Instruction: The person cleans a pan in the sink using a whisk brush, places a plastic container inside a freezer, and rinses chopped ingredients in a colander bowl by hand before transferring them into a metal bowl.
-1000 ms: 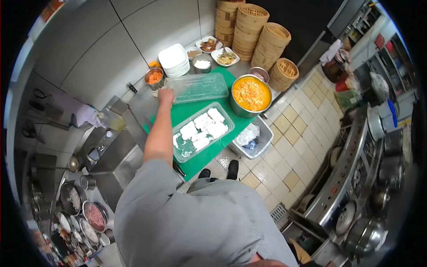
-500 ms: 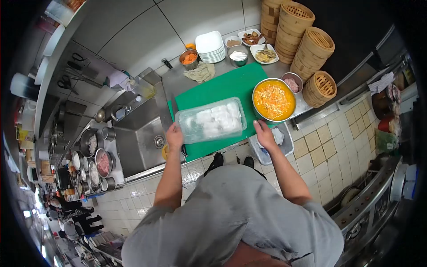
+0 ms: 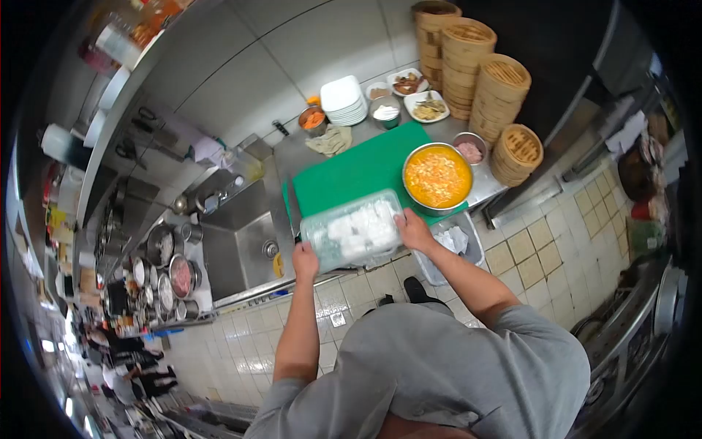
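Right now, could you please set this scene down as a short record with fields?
Left hand: holds the left end of the clear container
Right hand: holds its right end
Contents: white pieces, seen through the plastic
Container's place: across the green board's near edge; whether raised, unclear
Board's right end: metal bowl of orange mixture
Beyond: stacked white plates
Left of board: sink

Fingers (image 3: 406, 222) on lidded container (image 3: 355, 227)
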`<state>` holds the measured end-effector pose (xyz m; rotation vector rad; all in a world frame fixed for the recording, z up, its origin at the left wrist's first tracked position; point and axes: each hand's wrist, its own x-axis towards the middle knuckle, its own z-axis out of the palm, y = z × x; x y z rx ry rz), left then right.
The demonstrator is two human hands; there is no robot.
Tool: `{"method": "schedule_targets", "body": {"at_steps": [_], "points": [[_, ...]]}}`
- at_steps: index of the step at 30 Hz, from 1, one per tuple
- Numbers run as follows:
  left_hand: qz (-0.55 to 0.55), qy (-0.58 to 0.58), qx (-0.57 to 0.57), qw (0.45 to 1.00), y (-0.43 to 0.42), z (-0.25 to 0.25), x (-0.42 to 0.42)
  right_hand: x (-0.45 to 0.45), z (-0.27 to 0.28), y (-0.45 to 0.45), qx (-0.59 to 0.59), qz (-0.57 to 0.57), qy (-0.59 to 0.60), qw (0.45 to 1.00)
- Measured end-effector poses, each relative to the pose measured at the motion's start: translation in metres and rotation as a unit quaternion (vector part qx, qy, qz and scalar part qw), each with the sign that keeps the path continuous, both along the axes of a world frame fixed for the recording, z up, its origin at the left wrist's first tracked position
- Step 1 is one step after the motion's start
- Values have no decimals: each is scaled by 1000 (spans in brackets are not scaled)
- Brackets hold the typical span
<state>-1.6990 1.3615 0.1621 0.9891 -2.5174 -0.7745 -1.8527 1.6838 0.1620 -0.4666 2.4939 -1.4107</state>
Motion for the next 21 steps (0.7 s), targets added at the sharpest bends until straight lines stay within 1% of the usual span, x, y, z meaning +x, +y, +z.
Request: {"method": "schedule_targets", "body": {"at_steps": [1, 3, 4, 5, 6, 7, 8, 9, 10, 11, 12, 13, 14, 15, 17, 18, 19, 20, 21], "points": [[-4, 8, 0, 1000, 22, 7, 18, 15, 5, 17, -1, -15, -1, 1000], [-30, -16, 6, 999, 52, -3, 57, 47, 12, 50, 22, -31, -51, 998], [-33, -10, 63, 997, 72, -2, 72, 61, 14, 67, 22, -49, -53, 997], [-35, -7, 123, 992, 88, -1, 91, 79, 14, 86, 33, -35, -54, 997], [-53, -10, 129, 990, 94, -10, 110, 94, 17, 101, 46, -23, -52, 997], [-33, 36, 286, 957, 101, -24, 124, 106, 20, 115, 55, -40, -49, 996], [-6, 76, 441, 894, 118, -30, 129, 120, 23, 133, 65, -40, -47, 996], [-10, 71, 457, 887, 131, -36, 135, 136, 27, 152, 76, -35, -51, 995], [-50, 58, 487, 870, 146, -20, 139, 150, 37, 168, 116, -55, -58, 990], [-86, 47, 513, 853, 158, -11, 143, 166, 37, 188, 132, -55, -61, 988], [-133, 56, 536, 832, 164, -16, 142, 179, 34, 207, 98, -81, -96, 987], [-136, 62, 541, 828, 179, -9, 135, 186, 35, 222, 60, -107, -125, 985], [-172, 74, 581, 792, 194, 7, 127, 196, 62, 234, 1, -148, -252, 956], [-209, 84, 614, 756, 205, 18, 118, 205, 61, 248, -2, -148, -245, 958], [-244, 79, 609, 750, 235, 33, 94, 221, 52, 288, -23, -201, -218, 955], [-268, 84, 590, 757, 256, 46, 84, 222, 44, 309, -27, -204, -211, 956], [-289, 84, 573, 763, 277, 57, 77, 225, 31, 331, 20, -221, -100, 970], [-323, 60, 587, 740, 293, 65, 67, 231, 31, 347, 67, -237, 8, 969], [-334, 55, 583, 739, 311, 71, 64, 234, 32, 365, 61, -248, 9, 967]]}}
